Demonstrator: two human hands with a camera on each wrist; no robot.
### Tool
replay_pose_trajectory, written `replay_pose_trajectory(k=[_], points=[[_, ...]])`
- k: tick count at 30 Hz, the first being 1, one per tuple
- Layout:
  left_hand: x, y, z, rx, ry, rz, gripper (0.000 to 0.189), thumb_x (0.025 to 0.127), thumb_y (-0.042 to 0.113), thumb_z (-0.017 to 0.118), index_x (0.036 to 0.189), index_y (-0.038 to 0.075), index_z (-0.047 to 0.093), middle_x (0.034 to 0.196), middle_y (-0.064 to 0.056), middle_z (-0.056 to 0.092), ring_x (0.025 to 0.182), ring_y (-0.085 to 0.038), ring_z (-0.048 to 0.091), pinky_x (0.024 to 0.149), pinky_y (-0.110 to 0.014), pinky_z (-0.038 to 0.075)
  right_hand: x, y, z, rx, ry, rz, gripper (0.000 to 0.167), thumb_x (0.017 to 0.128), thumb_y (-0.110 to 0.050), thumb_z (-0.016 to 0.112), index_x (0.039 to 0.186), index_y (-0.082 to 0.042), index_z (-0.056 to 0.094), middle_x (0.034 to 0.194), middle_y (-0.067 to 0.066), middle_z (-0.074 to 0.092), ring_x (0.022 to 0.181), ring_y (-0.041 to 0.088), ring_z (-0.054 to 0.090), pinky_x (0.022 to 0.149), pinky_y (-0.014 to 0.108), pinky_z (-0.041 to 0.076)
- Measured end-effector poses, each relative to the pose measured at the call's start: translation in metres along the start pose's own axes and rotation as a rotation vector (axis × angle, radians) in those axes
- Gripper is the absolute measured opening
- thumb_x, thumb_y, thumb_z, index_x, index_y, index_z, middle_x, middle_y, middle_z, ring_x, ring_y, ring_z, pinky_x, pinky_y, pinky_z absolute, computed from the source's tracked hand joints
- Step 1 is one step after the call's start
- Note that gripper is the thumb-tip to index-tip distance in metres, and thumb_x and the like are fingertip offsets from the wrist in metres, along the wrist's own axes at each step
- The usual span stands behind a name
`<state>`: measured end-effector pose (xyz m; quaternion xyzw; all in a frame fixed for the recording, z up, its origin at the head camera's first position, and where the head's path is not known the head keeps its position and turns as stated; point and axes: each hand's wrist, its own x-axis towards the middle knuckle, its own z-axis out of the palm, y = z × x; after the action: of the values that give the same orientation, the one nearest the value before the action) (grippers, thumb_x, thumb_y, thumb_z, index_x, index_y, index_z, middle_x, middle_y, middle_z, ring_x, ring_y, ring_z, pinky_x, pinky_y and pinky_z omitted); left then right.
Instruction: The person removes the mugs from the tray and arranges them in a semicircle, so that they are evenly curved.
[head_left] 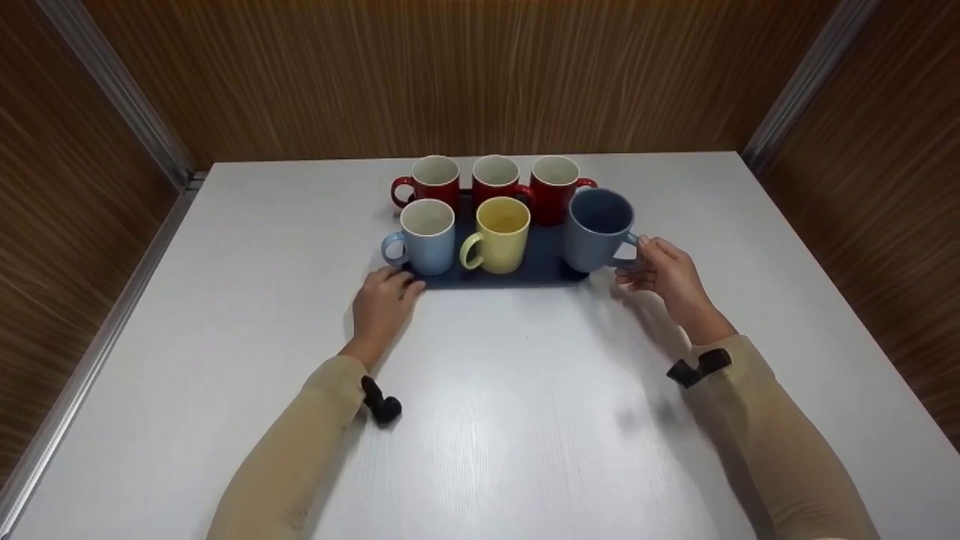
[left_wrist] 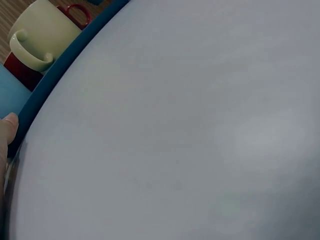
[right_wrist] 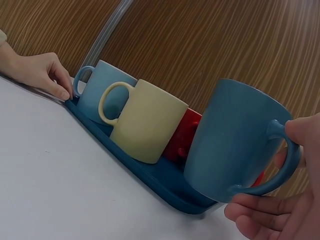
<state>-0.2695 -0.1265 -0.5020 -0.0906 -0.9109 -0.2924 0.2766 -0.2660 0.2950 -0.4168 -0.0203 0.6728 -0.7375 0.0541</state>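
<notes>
My right hand [head_left: 667,274] grips a blue-grey mug [head_left: 596,236] by its handle, thumb on top and fingers underneath. This mug is close over the tray's front right corner, slightly tilted in the right wrist view. At the front left corner of the dark blue tray [head_left: 480,280], my left hand [head_left: 382,304] pinches the rim, its thumb [left_wrist: 11,120] right at the edge. A light blue mug [head_left: 431,247] and a yellow mug [head_left: 504,247] stand upright in the tray's front row, handles pointing left. Behind them are three red mugs with pale insides, including the left one [head_left: 442,184].
The tray sits toward the back of a white table [head_left: 480,420]. Wood-grain panels [head_left: 480,75] rise behind and on both sides, with metal strips at the corners. Each sleeve carries a small black device at the wrist.
</notes>
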Motion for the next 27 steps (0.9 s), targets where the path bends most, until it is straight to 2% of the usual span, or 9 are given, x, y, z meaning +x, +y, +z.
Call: replay_pose_trajectory(k=[9, 16, 21, 27], points=[[0.000, 0.001, -0.001, -0.015, -0.012, -0.012, 0.030, 0.084, 0.032, 0.070, 0.095, 0.004, 0.073, 0.104, -0.010, 0.066, 0.098, -0.027, 0.059, 0.084, -0.038, 0.048, -0.025, -0.008, 0.003, -0.039, -0.074, -0.015, 0.032, 0.098, -0.027, 0.047, 0.087, 0.004, 0.045, 0.087, 0.024, 0.067, 0.079, 0.031, 0.067, 0.071, 0.036, 0.052], [0.000, 0.000, -0.001, -0.012, -0.011, -0.016, 0.030, 0.084, 0.032, 0.070, 0.095, 0.005, 0.073, 0.105, -0.010, 0.066, 0.098, -0.026, 0.059, 0.084, -0.038, 0.047, -0.042, -0.006, 0.005, -0.054, -0.075, -0.020, 0.030, 0.099, -0.024, 0.045, 0.085, 0.003, 0.046, 0.088, 0.024, 0.067, 0.080, 0.031, 0.067, 0.071, 0.036, 0.052], [-0.001, -0.001, -0.001, -0.006, -0.015, -0.021, 0.031, 0.083, 0.033, 0.070, 0.095, 0.005, 0.073, 0.105, -0.010, 0.066, 0.098, -0.027, 0.059, 0.084, -0.038, 0.047, -0.053, 0.001, 0.002, -0.089, -0.074, -0.049, 0.034, 0.100, -0.022, 0.044, 0.088, 0.010, 0.041, 0.089, 0.027, 0.066, 0.081, 0.032, 0.067, 0.071, 0.037, 0.053], [0.001, -0.002, -0.001, -0.012, -0.007, -0.007, 0.031, 0.082, 0.033, 0.071, 0.095, 0.005, 0.073, 0.103, -0.010, 0.066, 0.096, -0.027, 0.059, 0.083, -0.038, 0.047, -0.065, 0.014, -0.004, -0.052, -0.055, -0.054, 0.033, 0.100, -0.020, 0.043, 0.088, 0.010, 0.041, 0.089, 0.027, 0.065, 0.081, 0.033, 0.067, 0.074, 0.042, 0.053]])
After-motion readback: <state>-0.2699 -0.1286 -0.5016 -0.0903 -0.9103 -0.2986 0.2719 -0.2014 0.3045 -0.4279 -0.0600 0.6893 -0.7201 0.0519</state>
